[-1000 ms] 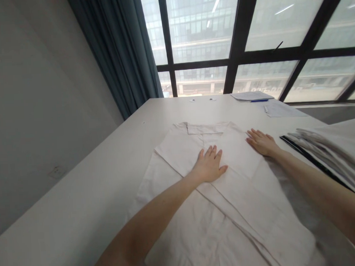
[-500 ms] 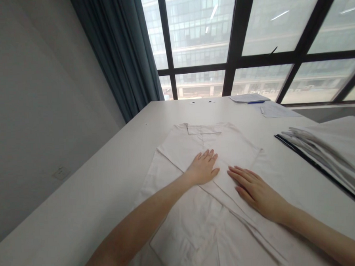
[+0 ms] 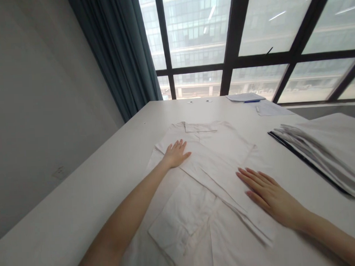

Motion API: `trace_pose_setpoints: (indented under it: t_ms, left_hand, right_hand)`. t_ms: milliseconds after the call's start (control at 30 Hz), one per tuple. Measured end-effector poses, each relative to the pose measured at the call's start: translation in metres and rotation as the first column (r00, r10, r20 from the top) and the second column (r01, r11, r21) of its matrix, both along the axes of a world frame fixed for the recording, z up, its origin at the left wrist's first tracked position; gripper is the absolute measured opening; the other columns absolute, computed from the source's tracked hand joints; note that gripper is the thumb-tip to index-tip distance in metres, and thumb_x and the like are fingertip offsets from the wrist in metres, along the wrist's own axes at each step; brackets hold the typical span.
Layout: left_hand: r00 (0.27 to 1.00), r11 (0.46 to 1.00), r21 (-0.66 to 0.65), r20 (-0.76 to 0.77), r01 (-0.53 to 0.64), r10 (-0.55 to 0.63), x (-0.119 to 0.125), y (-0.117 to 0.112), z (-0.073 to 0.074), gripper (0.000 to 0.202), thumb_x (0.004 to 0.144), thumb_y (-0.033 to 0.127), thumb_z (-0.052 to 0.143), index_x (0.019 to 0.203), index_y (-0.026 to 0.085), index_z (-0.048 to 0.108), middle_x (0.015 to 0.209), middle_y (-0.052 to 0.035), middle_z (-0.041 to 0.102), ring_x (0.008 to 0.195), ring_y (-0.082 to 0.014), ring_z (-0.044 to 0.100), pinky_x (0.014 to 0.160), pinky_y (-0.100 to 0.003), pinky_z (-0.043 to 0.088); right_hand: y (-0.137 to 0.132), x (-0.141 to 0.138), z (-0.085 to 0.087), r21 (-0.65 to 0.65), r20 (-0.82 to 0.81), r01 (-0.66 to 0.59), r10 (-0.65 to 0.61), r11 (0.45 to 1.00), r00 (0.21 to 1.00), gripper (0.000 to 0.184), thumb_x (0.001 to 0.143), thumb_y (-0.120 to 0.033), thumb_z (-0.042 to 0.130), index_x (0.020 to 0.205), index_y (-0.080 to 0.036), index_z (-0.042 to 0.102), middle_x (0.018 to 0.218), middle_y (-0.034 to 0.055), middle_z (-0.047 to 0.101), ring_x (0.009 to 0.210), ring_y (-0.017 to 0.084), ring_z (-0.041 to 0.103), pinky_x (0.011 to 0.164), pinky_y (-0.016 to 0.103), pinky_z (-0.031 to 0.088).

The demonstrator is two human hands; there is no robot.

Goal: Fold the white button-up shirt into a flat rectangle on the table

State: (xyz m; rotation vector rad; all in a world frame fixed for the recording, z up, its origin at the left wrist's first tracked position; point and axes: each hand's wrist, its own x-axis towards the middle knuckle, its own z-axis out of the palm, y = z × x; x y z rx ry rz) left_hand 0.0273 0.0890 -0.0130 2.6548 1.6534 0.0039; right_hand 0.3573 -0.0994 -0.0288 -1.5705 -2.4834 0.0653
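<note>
A white long-sleeved garment with a collar, like a shirt (image 3: pixel 196 203), lies flat on the white table (image 3: pixel 108 180). Its collar points toward the window and its sleeves are folded across the body. My left hand (image 3: pixel 176 153) lies flat on the upper left part of the shirt, fingers spread. On the right, my right hand (image 3: pixel 265 194) is palm down at the shirt's right side, over a folded sleeve's edge, with its fingers stretched out. Neither hand grips the cloth. The near end of the shirt runs out of view at the bottom.
A stack of folded white cloth (image 3: pixel 333 148) with a black edge sits at the right. Papers (image 3: pixel 244 97) and a blue pen (image 3: pixel 251 101) lie at the far right of the table. Beyond are a blue curtain (image 3: pixel 116 53) and a large window (image 3: pixel 196 32).
My left hand has slid left and away from me over the shirt, toward its left shoulder. My right hand has moved a little right and toward me, so the hands are farther apart.
</note>
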Motion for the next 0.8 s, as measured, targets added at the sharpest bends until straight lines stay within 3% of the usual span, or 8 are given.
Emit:
trace_pose_setpoints:
  t_ms: [167, 300, 367, 433, 533, 633, 800]
  left_hand:
    - [0.986, 0.983, 0.077, -0.019, -0.166, 0.168, -0.053, -0.006, 0.004, 0.061, 0.1, 0.044, 0.022, 0.147, 0.005, 0.028, 0.155, -0.0211, 0.024, 0.144, -0.0298, 0.023, 0.114, -0.047, 0.02]
    - [0.979, 0.974, 0.113, -0.035, -0.196, 0.202, -0.048, -0.031, 0.006, 0.055, 0.101, 0.035, 0.024, 0.144, 0.002, 0.034, 0.153, -0.0217, 0.029, 0.143, -0.031, 0.024, 0.115, -0.049, 0.017]
    - [0.994, 0.99, 0.094, -0.031, -0.104, 0.107, -0.031, -0.053, 0.006, 0.051, 0.1, 0.036, 0.027, 0.144, 0.01, 0.037, 0.153, -0.0154, 0.031, 0.144, -0.0258, 0.023, 0.116, -0.045, 0.018]
    - [0.988, 0.988, 0.057, 0.053, 0.145, -0.148, -0.011, -0.08, 0.006, 0.05, 0.101, 0.038, 0.027, 0.145, 0.016, 0.035, 0.154, -0.0121, 0.03, 0.145, -0.0218, 0.022, 0.116, -0.042, 0.022]
    - [0.859, 0.871, 0.042, 0.149, 0.489, -0.489, 0.011, -0.114, 0.007, 0.051, 0.1, 0.043, 0.032, 0.148, 0.026, 0.03, 0.156, -0.0065, 0.027, 0.146, -0.0179, 0.019, 0.117, -0.039, 0.02]
    - [0.8, 0.816, 0.041, 0.174, 0.577, -0.574, 0.018, -0.128, 0.009, 0.05, 0.1, 0.042, 0.035, 0.147, 0.027, 0.032, 0.156, -0.0048, 0.029, 0.145, -0.0184, 0.02, 0.117, -0.038, 0.021]
    - [0.8, 0.818, 0.041, 0.189, 0.573, -0.57, 0.016, -0.124, 0.01, 0.044, 0.1, 0.039, 0.036, 0.144, 0.03, 0.039, 0.155, -0.0038, 0.032, 0.144, -0.02, 0.024, 0.116, -0.04, 0.022]
  right_hand:
    - [-0.006, 0.003, 0.004, 0.016, -0.059, 0.021, -0.02, 1.0, 0.998, 0.05, 0.097, -0.043, 0.038, 0.144, -0.024, 0.042, 0.149, 0.0056, 0.042, 0.139, 0.025, 0.034, 0.112, 0.051, 0.033]
    - [-0.004, 0.002, 0.005, 0.06, -0.13, 0.021, -0.014, 0.998, 0.991, 0.045, 0.097, -0.041, 0.04, 0.136, -0.023, 0.052, 0.142, 0.008, 0.051, 0.134, 0.026, 0.043, 0.108, 0.049, 0.04]
    - [-0.004, 0.002, 0.005, 0.083, -0.152, 0.021, -0.008, 0.996, 0.988, 0.043, 0.096, -0.041, 0.041, 0.132, -0.023, 0.056, 0.139, 0.0086, 0.054, 0.131, 0.027, 0.046, 0.106, 0.049, 0.042]
    - [-0.004, 0.001, 0.007, 0.101, -0.166, 0.014, 0.003, 0.995, 0.986, 0.041, 0.095, -0.041, 0.043, 0.13, -0.024, 0.057, 0.138, 0.0087, 0.055, 0.129, 0.028, 0.048, 0.104, 0.049, 0.044]
    - [-0.006, -0.001, 0.013, 0.1, -0.178, -0.035, 0.053, 0.994, 0.983, 0.041, 0.094, -0.039, 0.045, 0.132, -0.026, 0.057, 0.139, 0.0085, 0.054, 0.129, 0.028, 0.049, 0.104, 0.05, 0.044]
    - [-0.009, -0.005, 0.02, 0.033, -0.175, -0.159, 0.162, 0.987, 0.971, 0.043, 0.095, -0.034, 0.046, 0.137, -0.028, 0.052, 0.143, 0.0078, 0.051, 0.132, 0.026, 0.045, 0.106, 0.047, 0.042]
    - [-0.017, -0.016, 0.031, -0.139, -0.136, -0.345, 0.328, 0.928, 0.935, 0.049, 0.096, -0.031, 0.047, 0.144, -0.034, 0.041, 0.146, 0.0032, 0.046, 0.138, 0.024, 0.036, 0.113, 0.049, 0.032]
